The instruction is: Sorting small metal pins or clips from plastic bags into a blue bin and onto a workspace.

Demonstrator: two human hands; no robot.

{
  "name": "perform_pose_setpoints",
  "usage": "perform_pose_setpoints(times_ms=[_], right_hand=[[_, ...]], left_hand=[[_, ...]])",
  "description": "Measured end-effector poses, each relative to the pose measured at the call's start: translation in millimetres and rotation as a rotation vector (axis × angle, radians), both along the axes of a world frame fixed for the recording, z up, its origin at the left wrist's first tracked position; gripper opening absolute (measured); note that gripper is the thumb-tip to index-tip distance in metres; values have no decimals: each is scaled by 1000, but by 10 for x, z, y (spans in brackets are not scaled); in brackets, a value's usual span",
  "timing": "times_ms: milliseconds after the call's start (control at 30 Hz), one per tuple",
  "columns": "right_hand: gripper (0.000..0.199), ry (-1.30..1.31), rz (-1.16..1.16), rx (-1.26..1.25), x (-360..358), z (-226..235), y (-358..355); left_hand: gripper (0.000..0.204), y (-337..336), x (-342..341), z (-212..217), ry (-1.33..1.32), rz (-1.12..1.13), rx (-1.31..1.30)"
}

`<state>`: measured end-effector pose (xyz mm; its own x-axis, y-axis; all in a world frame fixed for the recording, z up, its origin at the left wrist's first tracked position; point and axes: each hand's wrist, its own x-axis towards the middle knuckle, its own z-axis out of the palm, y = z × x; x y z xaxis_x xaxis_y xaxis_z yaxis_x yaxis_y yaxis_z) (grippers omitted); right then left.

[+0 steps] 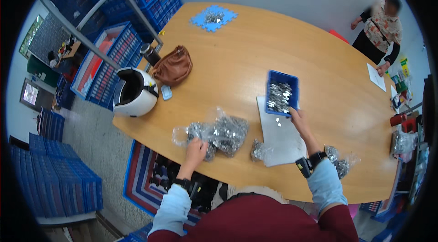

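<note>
While the left hand (196,147) pins a clear plastic bag of small metal parts (222,132) on the wooden desk (237,64), the right hand (299,119) grips the tilted blue plastic bin (282,92), tipping its metal parts onto a grey board (283,139).

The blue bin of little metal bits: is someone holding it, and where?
Yes. The right hand grips the blue bin at its near lower rim, tilted over the grey board. The left hand rests on a clear bag of metal parts.

Even, bright overhead light fills the room; the wooden table (255,46) glows warm, with only soft shadows under things. Black corners ring the view, straight edges bow near the rim, and fine detail looks slightly soft.
</note>
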<state>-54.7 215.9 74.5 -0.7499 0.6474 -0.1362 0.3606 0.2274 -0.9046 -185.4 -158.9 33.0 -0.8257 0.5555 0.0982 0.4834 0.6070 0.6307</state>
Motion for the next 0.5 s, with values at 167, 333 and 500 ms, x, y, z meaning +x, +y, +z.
perform_pose_setpoints(times_ms=[167,333,500], right_hand=[[35,-165,-179,-87,1067,8,-233],[37,-79,-373,-101,2006,-536,-416],[39,-222,-452,-64,2515,-792,-615]], left_hand=[[20,-155,-95,-174,4,185,70],[23,-140,-147,-219,39,147,54],[24,-139,-160,49,-25,95,-11]])
